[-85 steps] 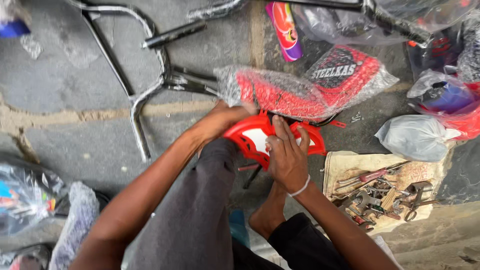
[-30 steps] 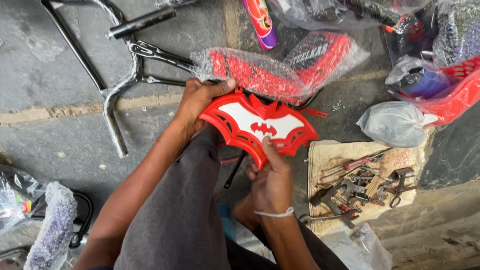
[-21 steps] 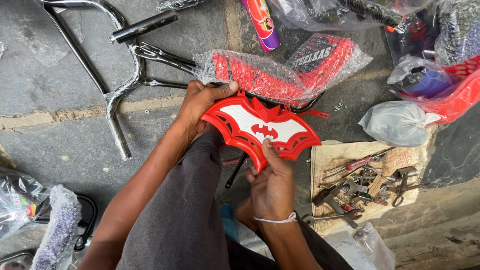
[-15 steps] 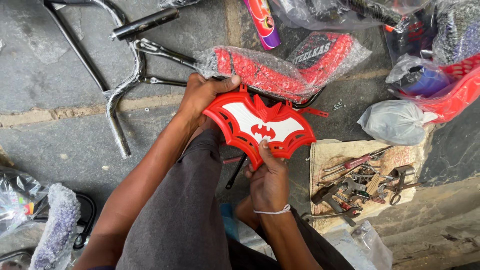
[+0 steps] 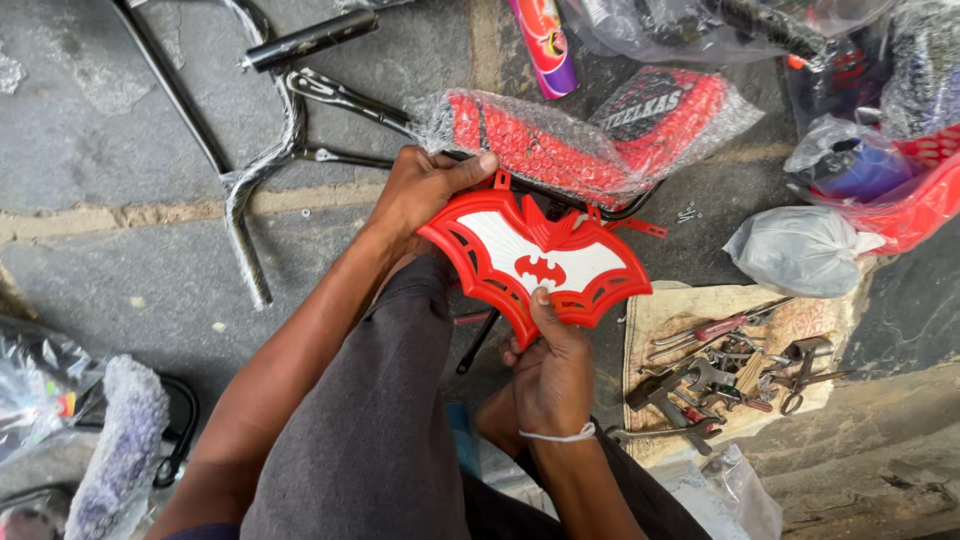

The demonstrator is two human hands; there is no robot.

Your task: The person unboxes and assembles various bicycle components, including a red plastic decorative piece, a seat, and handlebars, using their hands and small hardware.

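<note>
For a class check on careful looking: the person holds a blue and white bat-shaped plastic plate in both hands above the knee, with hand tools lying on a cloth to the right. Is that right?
Not quite. The head view shows the bat-shaped plate is red and white, not blue. The rest stands: the left hand grips its upper left edge, the right hand holds its lower edge, and hand tools lie on a cloth to the right.

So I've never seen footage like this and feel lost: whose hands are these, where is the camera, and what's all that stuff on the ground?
The camera sits on a person's head and looks down at their own bare hands. Both hold a red and white bat-shaped plastic plate: the left hand at its upper left edge, the right hand at its lower edge. Behind it lies a red part in bubble wrap. On the stone floor lie a chrome metal tube frame, and a cloth with hand tools.
</note>
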